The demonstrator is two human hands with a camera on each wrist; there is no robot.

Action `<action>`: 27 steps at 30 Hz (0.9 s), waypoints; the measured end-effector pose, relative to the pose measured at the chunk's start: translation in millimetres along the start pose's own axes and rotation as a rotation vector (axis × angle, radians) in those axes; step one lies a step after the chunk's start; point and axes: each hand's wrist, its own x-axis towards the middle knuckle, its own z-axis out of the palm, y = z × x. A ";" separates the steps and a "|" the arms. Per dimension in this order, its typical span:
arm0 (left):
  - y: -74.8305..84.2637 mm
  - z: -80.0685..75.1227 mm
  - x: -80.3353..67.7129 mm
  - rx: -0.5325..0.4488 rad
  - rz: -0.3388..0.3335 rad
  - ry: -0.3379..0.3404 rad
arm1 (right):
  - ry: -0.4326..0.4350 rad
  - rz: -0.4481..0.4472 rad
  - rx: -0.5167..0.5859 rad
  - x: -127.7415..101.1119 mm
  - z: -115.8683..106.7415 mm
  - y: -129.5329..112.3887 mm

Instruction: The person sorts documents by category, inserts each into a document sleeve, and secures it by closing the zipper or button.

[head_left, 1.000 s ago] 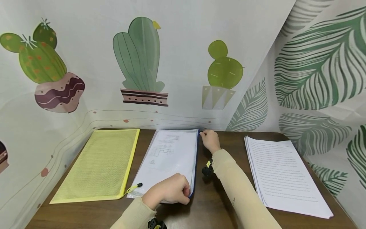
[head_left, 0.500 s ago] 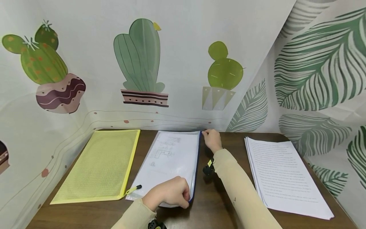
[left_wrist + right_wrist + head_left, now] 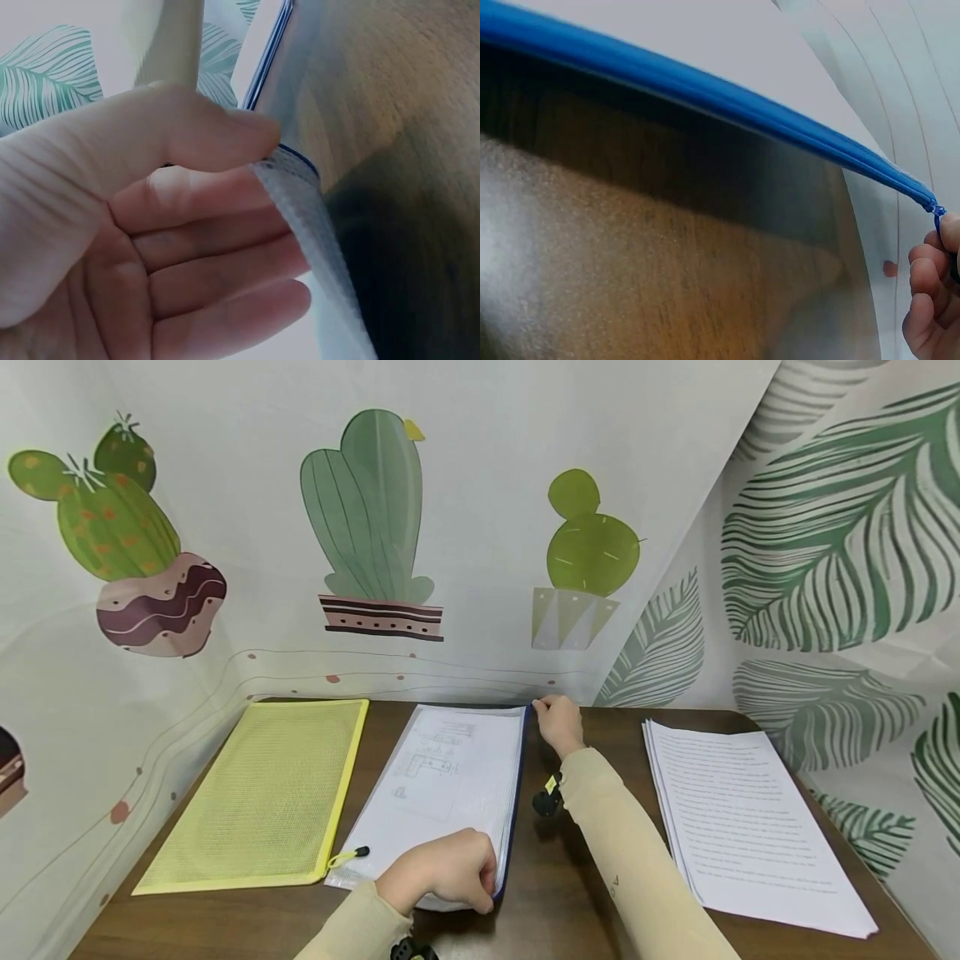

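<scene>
A clear mesh zipper pouch (image 3: 442,802) with a blue zipper along its right edge lies mid-table, white sheets with a faint drawing showing through. At its near right corner, my left hand (image 3: 446,868) pinches the mesh edge between thumb and forefinger; the left wrist view shows the other fingers (image 3: 225,266) behind it. My right hand (image 3: 558,727) is at the far right corner. In the right wrist view it pinches the small blue zipper pull (image 3: 939,214) at the end of the blue zipper (image 3: 727,94), which looks closed along its visible length.
A yellow mesh pouch (image 3: 258,793) lies to the left, its yellow pull cord with black tip (image 3: 352,856) overlapping the clear pouch's corner. A stack of printed sheets (image 3: 750,818) lies on the right. Behind the brown table (image 3: 570,893) hangs a cactus-print cloth (image 3: 480,527).
My left hand has drawn the pouch's near edge slightly towards me. The right hand stays at the far corner, barely shifted. The yellow pouch and paper stack have not moved.
</scene>
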 end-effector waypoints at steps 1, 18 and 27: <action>0.2 0.0 -0.5 0.004 0.000 -0.004 | 0.002 -0.001 -0.001 0.0 -0.6 -0.4; -1.3 5.2 5.5 0.036 -0.029 0.069 | -0.064 -0.033 0.024 -5.6 5.4 1.6; -3.9 7.2 12.2 0.016 -0.031 0.094 | -0.140 -0.046 0.047 -10.5 10.9 3.6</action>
